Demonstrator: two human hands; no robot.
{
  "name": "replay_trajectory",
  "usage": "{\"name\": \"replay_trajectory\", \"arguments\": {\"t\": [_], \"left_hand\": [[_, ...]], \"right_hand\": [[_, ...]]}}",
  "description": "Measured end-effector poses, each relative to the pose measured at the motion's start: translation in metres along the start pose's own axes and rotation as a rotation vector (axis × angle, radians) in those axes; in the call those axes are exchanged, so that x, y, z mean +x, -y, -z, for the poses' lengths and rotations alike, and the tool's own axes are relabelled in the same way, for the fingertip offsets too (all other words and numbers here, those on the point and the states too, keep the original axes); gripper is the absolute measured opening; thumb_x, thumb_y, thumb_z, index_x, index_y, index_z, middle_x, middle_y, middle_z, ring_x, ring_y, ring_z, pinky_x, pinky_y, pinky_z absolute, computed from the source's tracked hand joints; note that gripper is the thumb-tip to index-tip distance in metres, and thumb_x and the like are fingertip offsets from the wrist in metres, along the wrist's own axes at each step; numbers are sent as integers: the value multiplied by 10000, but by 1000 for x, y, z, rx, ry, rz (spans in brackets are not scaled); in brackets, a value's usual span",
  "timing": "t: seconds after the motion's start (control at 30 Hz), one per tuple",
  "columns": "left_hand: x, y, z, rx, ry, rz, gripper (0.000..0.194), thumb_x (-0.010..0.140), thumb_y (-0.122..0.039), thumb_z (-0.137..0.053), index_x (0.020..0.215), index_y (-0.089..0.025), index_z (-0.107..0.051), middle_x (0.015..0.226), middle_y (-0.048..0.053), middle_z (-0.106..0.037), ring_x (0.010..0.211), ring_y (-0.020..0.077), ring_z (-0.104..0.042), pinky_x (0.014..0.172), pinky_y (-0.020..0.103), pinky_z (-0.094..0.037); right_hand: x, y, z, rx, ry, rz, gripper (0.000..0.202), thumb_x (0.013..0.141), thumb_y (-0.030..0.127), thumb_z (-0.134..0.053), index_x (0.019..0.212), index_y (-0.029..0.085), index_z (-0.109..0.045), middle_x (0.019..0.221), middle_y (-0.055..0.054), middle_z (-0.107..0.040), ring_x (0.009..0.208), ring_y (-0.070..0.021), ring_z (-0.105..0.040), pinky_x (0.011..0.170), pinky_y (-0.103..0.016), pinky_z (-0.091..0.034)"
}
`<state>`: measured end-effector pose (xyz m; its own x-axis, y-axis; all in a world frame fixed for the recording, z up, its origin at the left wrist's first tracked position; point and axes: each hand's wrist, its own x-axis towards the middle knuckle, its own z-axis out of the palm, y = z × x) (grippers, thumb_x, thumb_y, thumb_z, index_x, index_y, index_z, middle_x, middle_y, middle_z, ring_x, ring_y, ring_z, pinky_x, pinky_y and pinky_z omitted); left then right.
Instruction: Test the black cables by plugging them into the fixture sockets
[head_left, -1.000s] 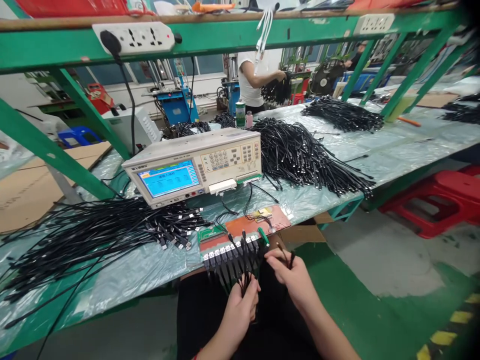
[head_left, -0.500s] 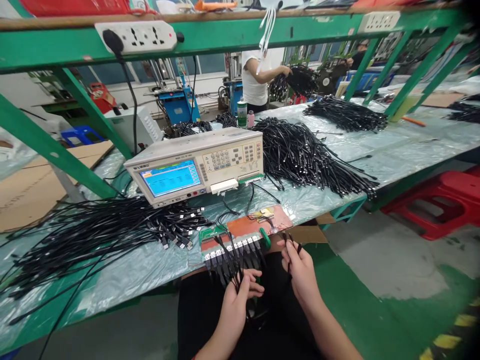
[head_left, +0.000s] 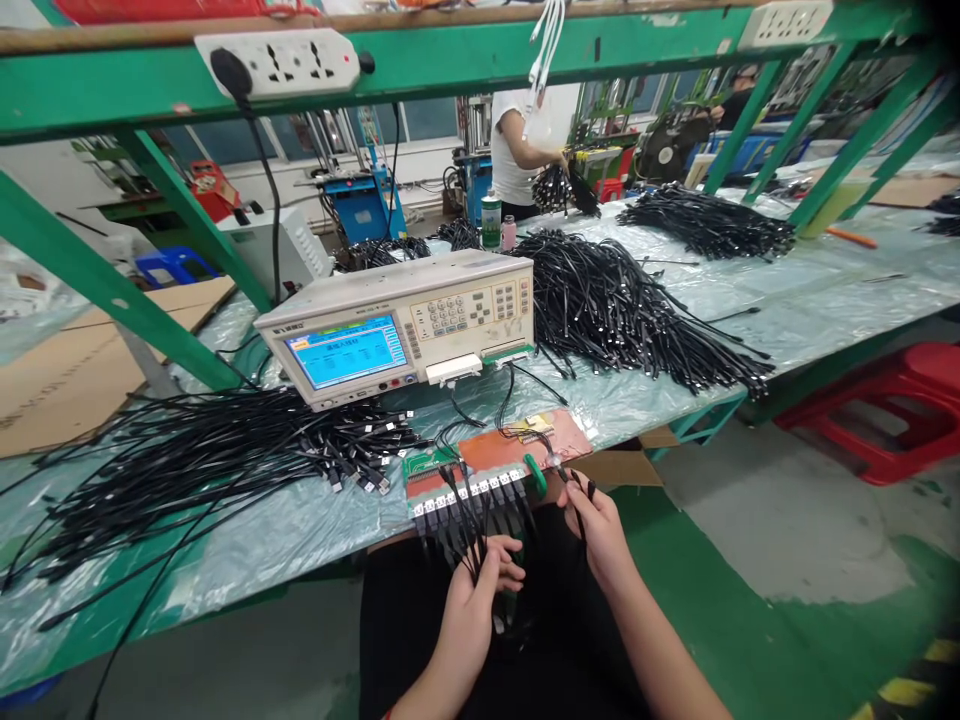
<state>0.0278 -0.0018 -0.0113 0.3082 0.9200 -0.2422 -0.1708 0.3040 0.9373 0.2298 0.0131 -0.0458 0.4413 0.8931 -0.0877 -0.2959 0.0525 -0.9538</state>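
Observation:
My left hand (head_left: 480, 590) is closed around several black USB cables (head_left: 466, 520), whose ends rise in front of the test board. My right hand (head_left: 596, 520) pinches the ends of a few black cables at the board's right end, close to a small connector (head_left: 556, 460) on it. The green and copper board (head_left: 487, 452) lies at the table's front edge, with a row of white-marked USB plugs (head_left: 469, 492) along its near side. Behind it stands a cable tester (head_left: 397, 330) with a lit blue screen. Fingers partly hide the cable ends on the right.
A pile of black cables (head_left: 225, 450) lies left of the tester, and a larger pile (head_left: 622, 310) lies to its right. A green shelf beam (head_left: 465, 50) with power strips crosses above. A red stool (head_left: 870, 415) stands at right. A co-worker (head_left: 517, 150) handles cables behind the table.
My right hand has brought its cable end up against the connector at the board's right end. Text has appeared on the tester's screen. My left hand keeps its cables.

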Motion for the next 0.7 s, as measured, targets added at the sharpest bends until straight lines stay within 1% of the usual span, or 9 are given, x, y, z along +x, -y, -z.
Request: {"name": "replay_trajectory", "arguments": {"t": [0.3,0.4,0.5,0.57,0.63,0.7], "left_hand": [[-1,-1,-1,16,4,-4,459,901,-610,-607,833,-158,-646,1057,136,-708,774,217,-673,719,353,-571],[-1,2,0,14,10,-15,445,914,-595,-598,844,-158,-646,1070,135,-705,775,213,-675,721,351,-567],[0,5,2,11,22,-22,426,932,-574,-583,851,-159,-639,1083,134,-702,779,211,-678,725,348,-563],[0,6,2,7,26,-23,418,938,-565,-579,852,-160,-636,1082,133,-702,774,209,-679,720,345,-559],[0,7,2,4,28,-24,411,939,-560,-580,857,-161,-637,1076,131,-704,769,208,-679,715,343,-557],[0,7,2,3,31,-25,408,938,-558,-584,860,-161,-640,1076,130,-705,766,209,-680,714,344,-555]], "right_hand": [[5,-2,0,28,10,-12,487,793,608,-755,686,159,-599,481,81,-302,386,-42,-209,395,-206,-97],[6,-2,1,26,4,-12,496,789,611,-758,682,153,-600,496,69,-348,384,-35,-217,391,-200,-107],[5,-1,1,20,-10,-7,490,780,615,-763,722,151,-616,553,37,-450,383,-30,-236,382,-198,-128],[5,0,1,11,-15,2,491,773,620,-764,732,151,-621,580,21,-487,382,-29,-244,375,-198,-133],[5,2,0,2,-19,9,497,768,625,-766,725,153,-619,558,27,-468,382,-32,-245,371,-198,-133],[5,4,-1,-1,-22,10,503,760,633,-771,721,157,-614,519,45,-420,381,-37,-241,371,-196,-134]]}}
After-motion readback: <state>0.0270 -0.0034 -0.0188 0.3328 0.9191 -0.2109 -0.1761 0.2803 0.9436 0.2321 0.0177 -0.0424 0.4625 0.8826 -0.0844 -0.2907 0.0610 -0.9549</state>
